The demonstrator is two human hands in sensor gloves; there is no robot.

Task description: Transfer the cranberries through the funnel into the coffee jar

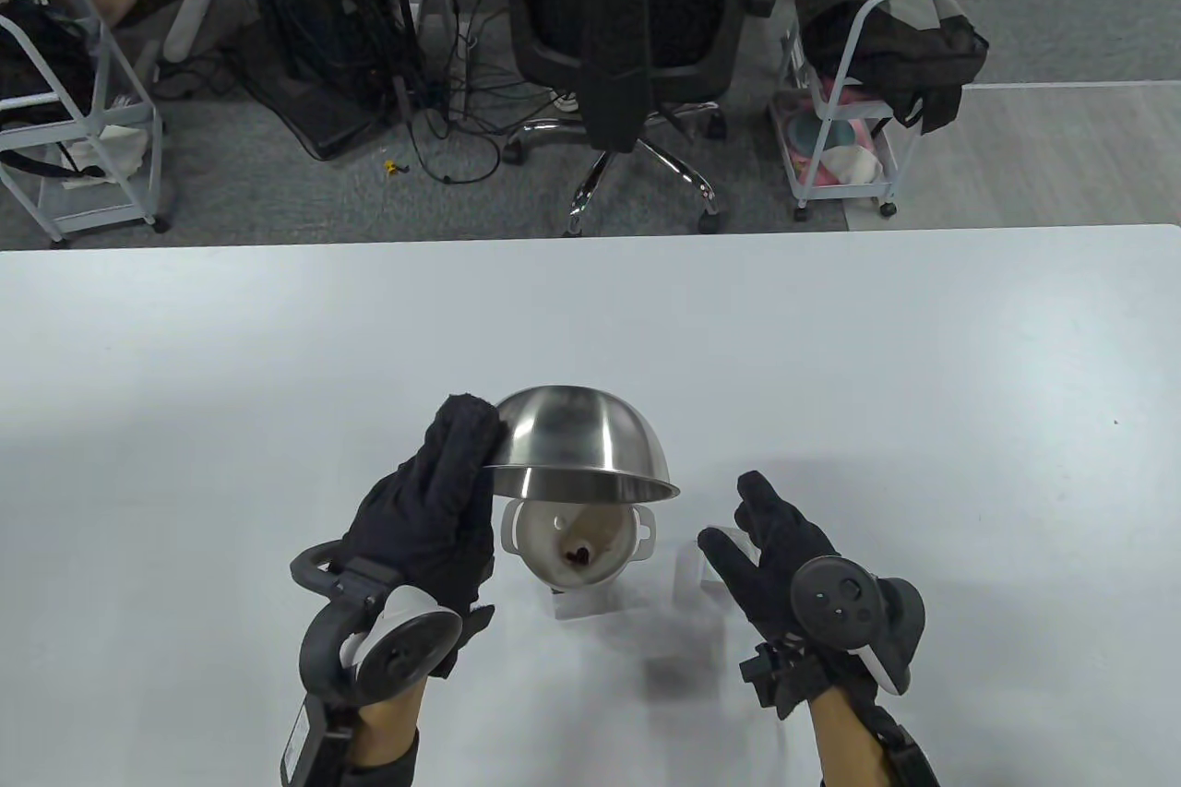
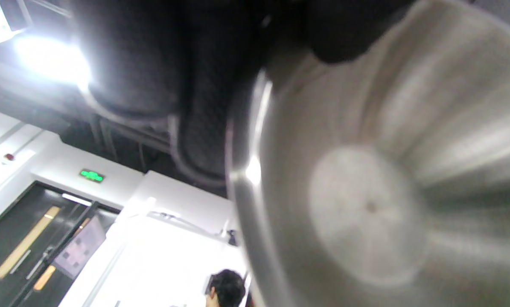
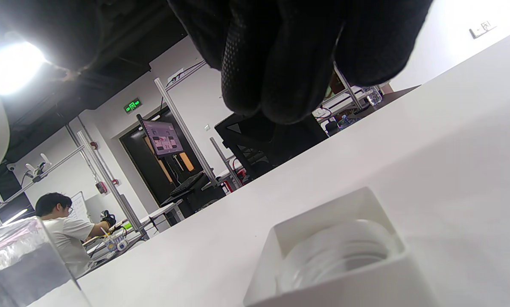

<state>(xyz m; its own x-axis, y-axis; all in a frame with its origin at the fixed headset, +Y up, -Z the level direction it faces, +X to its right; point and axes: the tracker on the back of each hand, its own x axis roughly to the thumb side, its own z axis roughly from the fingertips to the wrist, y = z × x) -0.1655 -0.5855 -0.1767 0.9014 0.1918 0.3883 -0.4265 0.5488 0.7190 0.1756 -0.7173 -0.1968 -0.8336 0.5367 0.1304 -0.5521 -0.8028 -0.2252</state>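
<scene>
A few cranberries (image 1: 579, 555) sit in the white funnel (image 1: 577, 547), light and apt to stick. Directly above, the left hand (image 1: 434, 501) grips the upturned steel bowl (image 1: 581, 446) by its rim: stiff, smooth, slippery. The right hand (image 1: 775, 538) hovers beside it, fingers spread, holding nothing, over the lid (image 3: 340, 251).

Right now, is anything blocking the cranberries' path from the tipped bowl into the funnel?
Nothing visible does. The left hand holds the steel bowl upended right over the white funnel, where a few cranberries sit at the throat.
</scene>
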